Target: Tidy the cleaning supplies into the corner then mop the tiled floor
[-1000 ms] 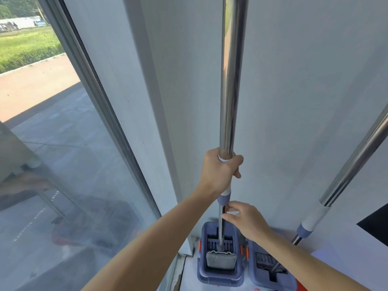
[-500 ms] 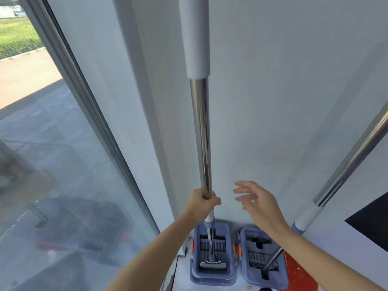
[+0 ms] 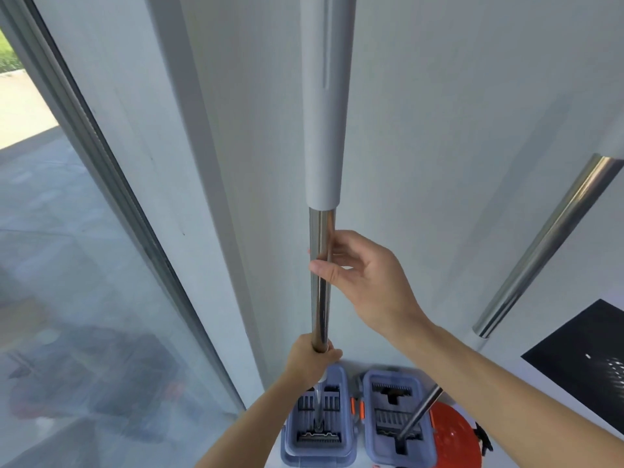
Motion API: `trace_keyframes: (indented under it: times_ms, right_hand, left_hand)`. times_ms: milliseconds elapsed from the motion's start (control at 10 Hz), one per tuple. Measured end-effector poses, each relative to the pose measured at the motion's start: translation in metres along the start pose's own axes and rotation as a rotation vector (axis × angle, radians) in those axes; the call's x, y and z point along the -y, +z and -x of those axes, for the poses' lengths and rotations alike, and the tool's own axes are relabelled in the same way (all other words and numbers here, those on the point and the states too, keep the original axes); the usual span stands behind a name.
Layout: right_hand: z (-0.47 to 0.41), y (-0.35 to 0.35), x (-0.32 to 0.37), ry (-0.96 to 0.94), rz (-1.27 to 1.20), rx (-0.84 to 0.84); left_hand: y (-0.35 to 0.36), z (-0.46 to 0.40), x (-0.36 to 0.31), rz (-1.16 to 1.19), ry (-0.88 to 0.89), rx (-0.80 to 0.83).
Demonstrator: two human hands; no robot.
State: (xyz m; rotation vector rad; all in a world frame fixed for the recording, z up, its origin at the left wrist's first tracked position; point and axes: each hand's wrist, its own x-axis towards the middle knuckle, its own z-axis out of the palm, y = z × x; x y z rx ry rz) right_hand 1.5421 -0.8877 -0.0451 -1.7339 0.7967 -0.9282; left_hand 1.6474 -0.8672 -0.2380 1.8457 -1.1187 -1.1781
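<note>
- the left hand (image 3: 312, 361) is wrapped tight round the lower part of the chrome mop pole (image 3: 320, 282), fist closed on the metal, forearm coming up from the bottom edge.
- the right hand (image 3: 366, 282) is higher on the same pole, thumb across the front of the metal and fingers curling behind it, so it grips the pole as well.
- above the right hand the pole passes into a grey foam sleeve (image 3: 324, 103) that runs out of the top of the view.
- below the left hand the thin lower shaft drops into the left blue mop bucket (image 3: 319, 420); the mop head sits in its slotted insert.
- just beside it, on the right, stands a second blue mop bucket (image 3: 393, 417), with orange clips between the two.
- a second mop pole (image 3: 543, 244) leans up to the right out of that second bucket.
- an orange round thing (image 3: 454, 437) lies just right of the second bucket, partly hidden; what it is cannot be told.
- both buckets stand on the floor in the corner, against the white wall (image 3: 439, 130).
- on the left a glass pane (image 3: 84, 298) in a grey frame shows paving outside.
</note>
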Motion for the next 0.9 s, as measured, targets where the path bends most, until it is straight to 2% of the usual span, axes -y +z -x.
trace_keyframes:
  times_ms: [200, 400, 700, 900]
  right_hand:
    - [-0.001, 0.002, -0.003, -0.022, -0.005, 0.026]
    - [0.007, 0.001, -0.004, -0.006, -0.009, 0.000]
    - [0.026, -0.003, 0.005, 0.035, 0.211, -0.018]
    - [0.048, -0.025, 0.020, -0.029, 0.389, -0.005]
  left_hand:
    - [-0.008, 0.012, 0.003, -0.099, -0.002, -0.021]
    - [-0.031, 0.035, -0.015, -0.064, 0.047, -0.086]
    - [-0.063, 0.083, -0.071, -0.187, 0.306, -0.237]
    - [-0.079, 0.115, -0.097, -0.335, 0.420, -0.434]
